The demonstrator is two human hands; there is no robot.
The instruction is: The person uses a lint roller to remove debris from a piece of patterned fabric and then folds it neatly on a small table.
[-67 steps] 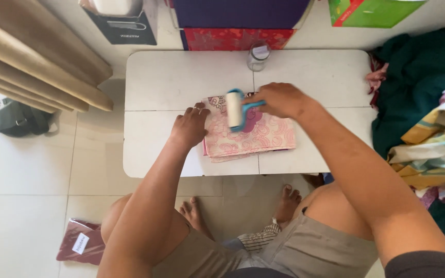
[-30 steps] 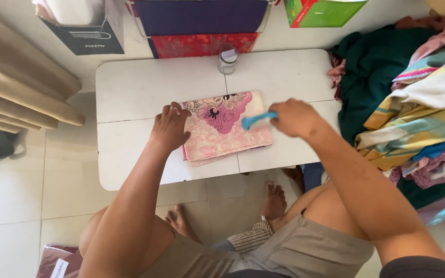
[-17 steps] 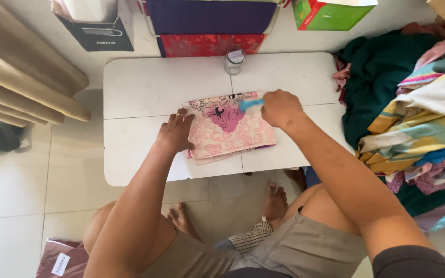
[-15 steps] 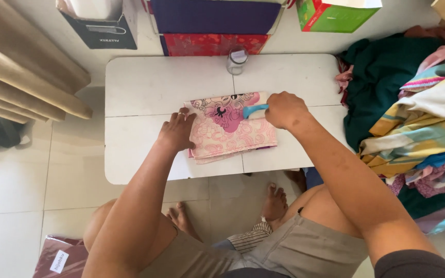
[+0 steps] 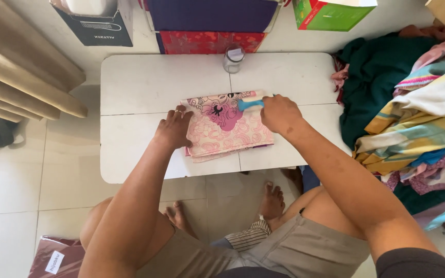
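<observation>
A folded pink patterned cloth [image 5: 227, 128] lies on the white low table [image 5: 140, 87]. My left hand [image 5: 173, 128] presses flat on the cloth's left edge, fingers spread. My right hand [image 5: 280, 113] grips the blue handle of a lint roller [image 5: 248, 104], whose head rests on the cloth's upper right part. The roller head itself is mostly hidden by my hand.
A small glass jar [image 5: 233, 58] stands at the table's far edge. Purple and red boxes [image 5: 209, 25], a dark box [image 5: 96, 23] and a green box [image 5: 330, 13] sit beyond. A pile of colourful clothes [image 5: 413, 113] lies right. A wrapped maroon packet [image 5: 52, 257] lies on the floor.
My right hand has moved the roller from the cloth's left-middle across to its upper right. My left hand stays on the left edge. The camera view has shifted slightly.
</observation>
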